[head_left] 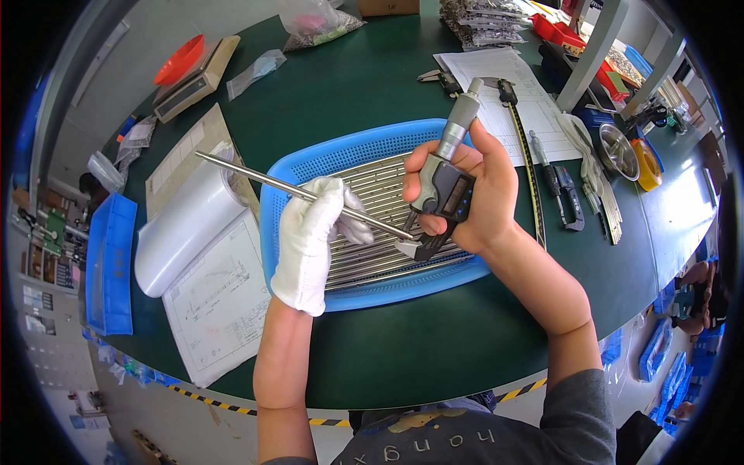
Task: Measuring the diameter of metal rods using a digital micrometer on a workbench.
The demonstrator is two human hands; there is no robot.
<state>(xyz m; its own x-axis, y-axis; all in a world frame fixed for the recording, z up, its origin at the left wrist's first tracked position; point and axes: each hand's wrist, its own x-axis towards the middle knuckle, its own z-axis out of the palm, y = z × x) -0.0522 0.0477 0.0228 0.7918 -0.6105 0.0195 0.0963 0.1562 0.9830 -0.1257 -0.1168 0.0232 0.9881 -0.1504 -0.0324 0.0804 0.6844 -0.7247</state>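
My left hand [306, 244], in a white glove, is closed around a thin metal rod [260, 177]. The rod slants down to the right, its lower end at the jaws of a digital micrometer [443, 186]. Bare and closed, my right hand [492, 186] grips the micrometer by its frame, with the thimble pointing up. Whether the jaws touch the rod, I cannot tell. Below both hands is a blue perforated basket [372, 301] holding several similar metal rods [380, 186] laid side by side.
Right of the basket lie a second micrometer [564, 194], a caliper [508, 93], paper sheets [542, 116], gloves [593, 182] and a metal bowl [618, 149]. On the left are a rolled plastic sheet [186, 225], a drawing [221, 310], a blue bin [112, 263] and a scale [198, 77].
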